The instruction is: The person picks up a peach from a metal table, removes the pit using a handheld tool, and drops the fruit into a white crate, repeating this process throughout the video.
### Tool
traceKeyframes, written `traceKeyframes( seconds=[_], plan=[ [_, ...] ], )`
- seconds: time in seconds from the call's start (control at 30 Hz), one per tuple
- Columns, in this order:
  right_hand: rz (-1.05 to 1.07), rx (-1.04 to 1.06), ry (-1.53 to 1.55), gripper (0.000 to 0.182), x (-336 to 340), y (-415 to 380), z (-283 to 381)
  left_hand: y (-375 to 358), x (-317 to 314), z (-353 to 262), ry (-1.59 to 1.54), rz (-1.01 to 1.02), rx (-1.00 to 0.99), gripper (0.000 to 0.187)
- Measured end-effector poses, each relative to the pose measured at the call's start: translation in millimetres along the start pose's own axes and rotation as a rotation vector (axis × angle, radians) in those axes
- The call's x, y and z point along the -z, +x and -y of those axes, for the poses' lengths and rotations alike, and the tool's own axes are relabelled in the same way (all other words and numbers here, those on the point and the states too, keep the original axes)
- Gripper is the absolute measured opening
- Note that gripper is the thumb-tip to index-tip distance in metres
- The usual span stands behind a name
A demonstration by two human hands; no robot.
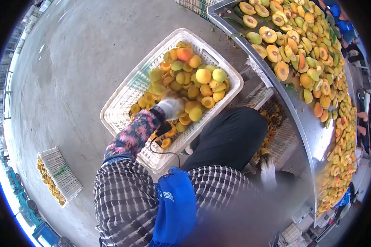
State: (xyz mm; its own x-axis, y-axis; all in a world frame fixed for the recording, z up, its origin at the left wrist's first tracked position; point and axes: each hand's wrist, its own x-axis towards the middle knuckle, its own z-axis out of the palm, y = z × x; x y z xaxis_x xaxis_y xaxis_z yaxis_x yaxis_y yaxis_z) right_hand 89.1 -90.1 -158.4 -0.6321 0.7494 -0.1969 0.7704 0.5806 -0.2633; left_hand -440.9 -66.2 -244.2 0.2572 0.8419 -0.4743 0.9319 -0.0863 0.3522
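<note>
My left hand [171, 107], in a white glove below a flowered sleeve, reaches among the apricots [186, 78] heaped in a white plastic crate [121, 95]. Motion smears its fingers, so whether they grip a fruit is hidden. Some of these apricots look whole, others are halves. My right hand [268, 171], also gloved, is low beside my knee under the table edge. Its yellow-stained fingertips are close to a lower crate [283, 142] holding small orange-brown pieces. What the right fingers hold, if anything, cannot be made out.
A metal-edged table [290, 108] on the right carries many cut apricots [305, 49]. Another crate [62, 171] of fruit stands on the concrete floor at left. A dark cord [165, 153] hangs over the near crate's edge. Other people are partly visible beyond the table.
</note>
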Motion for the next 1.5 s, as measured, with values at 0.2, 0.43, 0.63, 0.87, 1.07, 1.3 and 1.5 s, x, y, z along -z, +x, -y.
traceKeyframes(
  seconds=[0.2,0.43,0.63,0.87,1.07,1.3,1.5],
  plan=[
    [0.053,-0.118,0.160,0.028,8.7,7.7,8.2,-21.0,23.7,9.3,-0.572,-0.092,0.265,0.032],
    [0.013,-0.027,0.043,0.027,7.2,12.6,8.2,107.1,60.2,-36.7,-0.468,-0.809,0.081,0.055],
    [0.080,-0.231,0.317,0.035,-0.7,6.2,-2.1,133.8,33.5,-77.9,-0.404,-0.938,0.093,0.055],
    [0.024,-0.036,0.119,0.043,13.0,11.4,4.5,-25.5,18.5,22.2,-0.565,-0.380,0.286,0.065],
    [0.062,-0.066,0.286,0.035,19.0,26.7,16.5,-107.5,-23.9,90.2,-0.701,-0.212,0.661,0.075],
    [-0.045,-0.426,0.767,0.027,17.3,14.3,0.3,-99.9,-1.0,71.2,-0.597,-0.354,0.744,0.044],
    [-0.224,-0.663,1.182,0.033,31.9,14.9,16.4,-41.8,41.5,-7.9,-0.791,-0.754,0.267,0.036]
  ],
)
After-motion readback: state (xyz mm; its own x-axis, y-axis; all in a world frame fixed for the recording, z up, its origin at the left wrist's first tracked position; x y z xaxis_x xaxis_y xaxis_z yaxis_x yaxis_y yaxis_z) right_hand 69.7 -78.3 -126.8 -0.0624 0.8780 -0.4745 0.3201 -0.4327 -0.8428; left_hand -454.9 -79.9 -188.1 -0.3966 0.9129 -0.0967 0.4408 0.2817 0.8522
